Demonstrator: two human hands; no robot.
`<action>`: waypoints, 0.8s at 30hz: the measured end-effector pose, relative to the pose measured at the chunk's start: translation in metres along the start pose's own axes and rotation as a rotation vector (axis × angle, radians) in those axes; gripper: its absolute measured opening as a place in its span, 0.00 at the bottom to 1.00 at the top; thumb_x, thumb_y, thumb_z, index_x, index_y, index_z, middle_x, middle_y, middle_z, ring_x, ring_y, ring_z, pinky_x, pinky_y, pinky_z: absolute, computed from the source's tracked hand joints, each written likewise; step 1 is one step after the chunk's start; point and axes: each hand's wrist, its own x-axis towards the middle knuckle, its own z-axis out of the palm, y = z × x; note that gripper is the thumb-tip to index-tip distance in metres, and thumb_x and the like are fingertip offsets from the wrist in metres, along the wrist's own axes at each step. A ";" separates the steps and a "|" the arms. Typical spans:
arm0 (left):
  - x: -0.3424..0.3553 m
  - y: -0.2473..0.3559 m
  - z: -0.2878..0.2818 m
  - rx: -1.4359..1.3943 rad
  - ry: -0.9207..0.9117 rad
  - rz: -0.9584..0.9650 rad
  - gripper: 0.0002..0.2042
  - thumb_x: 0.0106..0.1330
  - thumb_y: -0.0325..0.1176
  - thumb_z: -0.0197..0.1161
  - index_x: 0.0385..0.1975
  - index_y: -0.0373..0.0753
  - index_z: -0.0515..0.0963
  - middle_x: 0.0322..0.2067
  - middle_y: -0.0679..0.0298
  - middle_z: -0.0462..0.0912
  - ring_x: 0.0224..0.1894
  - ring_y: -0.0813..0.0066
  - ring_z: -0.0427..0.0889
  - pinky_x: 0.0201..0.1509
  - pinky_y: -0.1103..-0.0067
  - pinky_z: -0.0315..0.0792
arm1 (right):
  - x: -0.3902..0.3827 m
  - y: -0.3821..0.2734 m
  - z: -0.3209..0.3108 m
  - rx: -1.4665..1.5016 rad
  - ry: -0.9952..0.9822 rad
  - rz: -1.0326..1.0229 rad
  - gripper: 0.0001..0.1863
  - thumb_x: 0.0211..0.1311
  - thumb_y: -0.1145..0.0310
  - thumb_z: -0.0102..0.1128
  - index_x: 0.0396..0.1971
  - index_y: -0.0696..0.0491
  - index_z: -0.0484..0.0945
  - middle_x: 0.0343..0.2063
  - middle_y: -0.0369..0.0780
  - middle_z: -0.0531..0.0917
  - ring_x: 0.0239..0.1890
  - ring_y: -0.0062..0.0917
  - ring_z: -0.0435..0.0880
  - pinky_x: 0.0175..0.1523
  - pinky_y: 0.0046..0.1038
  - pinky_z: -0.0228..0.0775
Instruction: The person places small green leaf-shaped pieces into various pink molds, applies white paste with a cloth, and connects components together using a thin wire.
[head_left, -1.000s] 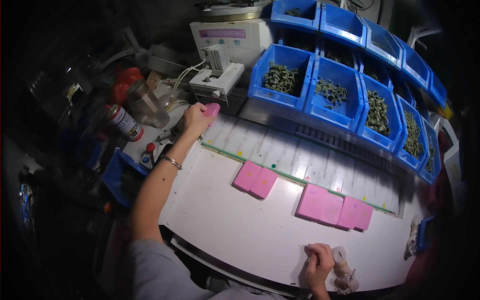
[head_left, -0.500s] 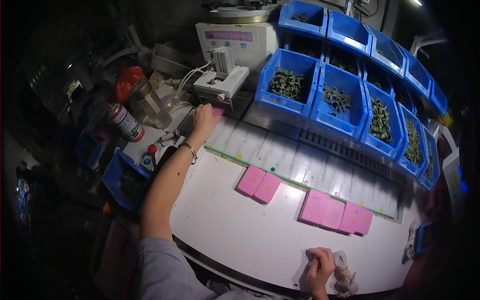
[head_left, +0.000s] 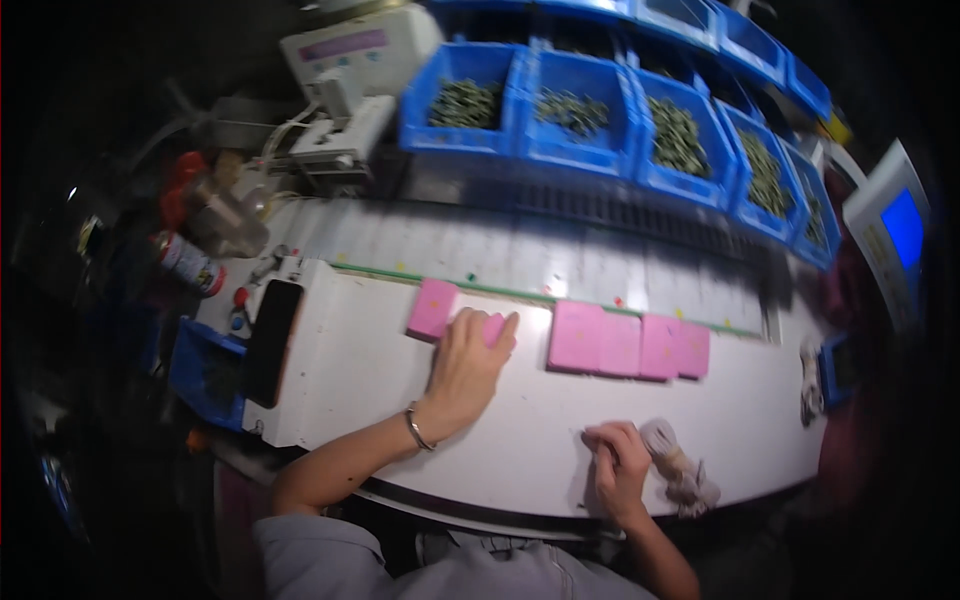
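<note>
My left hand point(head_left: 465, 375) reaches over the white tabletop with its fingers closed about a pink block point(head_left: 493, 329), partly hidden by them. Just left of it lies another pink block point(head_left: 432, 309), with a small yellow mark. To the right, several pink blocks point(head_left: 575, 337) stand side by side against the green-edged strip point(head_left: 470, 287). My right hand point(head_left: 618, 465) rests near the table's front with its fingers curled; whatever they hold, if anything, is too small to make out. Beside it lies a bundled whitish cord point(head_left: 680, 465).
Blue bins point(head_left: 580, 130) of small greenish parts are racked at the back. A white machine point(head_left: 335, 140) stands back left, a phone point(head_left: 273, 345) and spray can point(head_left: 190, 265) at the left. A white device with a blue screen point(head_left: 903, 228) is at the right.
My left hand has come from the machine at the back left to the left pair of pink blocks. The view has shifted and turned. My right hand stays by the cord.
</note>
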 end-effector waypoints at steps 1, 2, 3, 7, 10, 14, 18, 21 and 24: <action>-0.001 0.009 -0.010 -0.103 0.021 -0.010 0.22 0.58 0.28 0.58 0.54 0.33 0.67 0.40 0.53 0.70 0.45 0.55 0.67 0.52 0.67 0.63 | -0.001 -0.002 0.000 0.037 -0.003 0.021 0.13 0.47 0.87 0.51 0.35 0.60 0.76 0.31 0.45 0.76 0.30 0.33 0.77 0.36 0.26 0.71; -0.001 0.021 -0.019 -0.133 0.001 0.021 0.22 0.58 0.28 0.58 0.54 0.33 0.67 0.40 0.53 0.70 0.45 0.55 0.67 0.52 0.67 0.63 | 0.001 -0.005 -0.001 0.074 0.002 0.035 0.15 0.47 0.85 0.53 0.39 0.60 0.75 0.34 0.46 0.75 0.34 0.34 0.78 0.38 0.27 0.72; -0.001 0.033 -0.027 -0.368 -0.032 -0.064 0.23 0.59 0.28 0.57 0.55 0.33 0.66 0.40 0.54 0.70 0.44 0.60 0.69 0.51 0.71 0.64 | 0.004 -0.012 -0.005 -0.046 -0.002 -0.058 0.21 0.46 0.83 0.57 0.45 0.61 0.71 0.39 0.48 0.73 0.40 0.37 0.75 0.43 0.30 0.70; -0.008 0.068 -0.047 -1.288 -0.295 -0.361 0.24 0.67 0.37 0.53 0.59 0.30 0.59 0.39 0.61 0.70 0.38 0.78 0.71 0.45 0.82 0.68 | 0.029 -0.057 -0.008 -0.181 -0.099 -0.303 0.44 0.37 0.76 0.68 0.58 0.65 0.55 0.52 0.54 0.62 0.55 0.47 0.63 0.58 0.39 0.58; -0.002 0.092 -0.055 -1.507 -0.443 -0.396 0.25 0.69 0.42 0.48 0.58 0.30 0.59 0.38 0.64 0.70 0.37 0.79 0.72 0.44 0.82 0.68 | 0.027 -0.055 -0.010 -0.176 -0.103 -0.322 0.47 0.32 0.77 0.67 0.58 0.66 0.55 0.52 0.54 0.62 0.54 0.46 0.64 0.57 0.40 0.58; -0.008 0.108 -0.051 -1.828 -0.769 -0.654 0.25 0.69 0.53 0.39 0.47 0.32 0.64 0.34 0.65 0.68 0.35 0.79 0.73 0.39 0.82 0.70 | 0.022 -0.054 -0.023 -0.173 -0.019 -0.338 0.43 0.32 0.77 0.66 0.56 0.67 0.59 0.50 0.52 0.65 0.51 0.45 0.66 0.55 0.38 0.60; -0.006 0.127 -0.049 -1.970 -0.695 -0.739 0.24 0.69 0.55 0.37 0.39 0.35 0.64 0.32 0.66 0.66 0.32 0.79 0.73 0.35 0.82 0.70 | 0.017 -0.051 -0.030 -0.224 0.081 -0.326 0.40 0.34 0.76 0.66 0.54 0.68 0.61 0.48 0.53 0.66 0.49 0.43 0.67 0.52 0.36 0.61; -0.005 0.134 -0.048 -1.974 -0.628 -0.784 0.26 0.69 0.55 0.34 0.43 0.33 0.64 0.34 0.62 0.68 0.35 0.75 0.76 0.37 0.80 0.74 | 0.015 -0.054 -0.035 -0.289 0.112 -0.338 0.38 0.36 0.74 0.66 0.53 0.68 0.63 0.48 0.52 0.67 0.49 0.42 0.67 0.51 0.36 0.61; 0.001 0.145 -0.053 -1.977 -0.601 -0.796 0.28 0.69 0.54 0.32 0.46 0.31 0.63 0.39 0.57 0.71 0.39 0.70 0.77 0.41 0.75 0.77 | 0.008 -0.051 -0.035 -0.350 0.175 -0.334 0.34 0.39 0.73 0.65 0.51 0.67 0.66 0.49 0.52 0.67 0.49 0.41 0.67 0.52 0.36 0.60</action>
